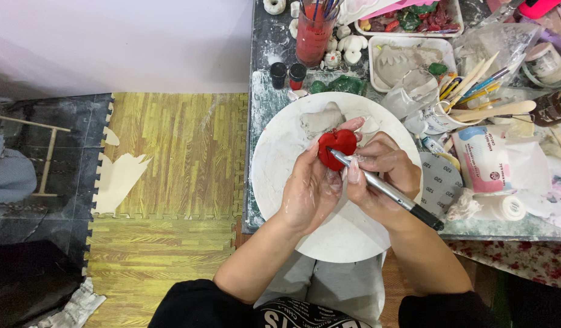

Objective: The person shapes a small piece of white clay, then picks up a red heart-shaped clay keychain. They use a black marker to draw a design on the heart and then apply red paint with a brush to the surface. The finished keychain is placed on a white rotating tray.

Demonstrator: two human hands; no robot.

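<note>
Left hand [314, 188] grips a red heart [337, 144]; right hand [380, 176] holds a pen [387, 190] (tip touching it).

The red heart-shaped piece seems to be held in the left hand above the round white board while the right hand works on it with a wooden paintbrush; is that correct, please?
Not quite: the head view shows the right hand holding a silver pen-like tool with a black end, not a wooden paintbrush. The left hand does hold the red heart-shaped piece above the round white board.

A white pouch package with blue print [484, 159] is lying right of the round board; beside it a grey sanding disc [439, 182] (printed markings) is resting, and a labelled jar [544, 61] is standing behind.
</note>
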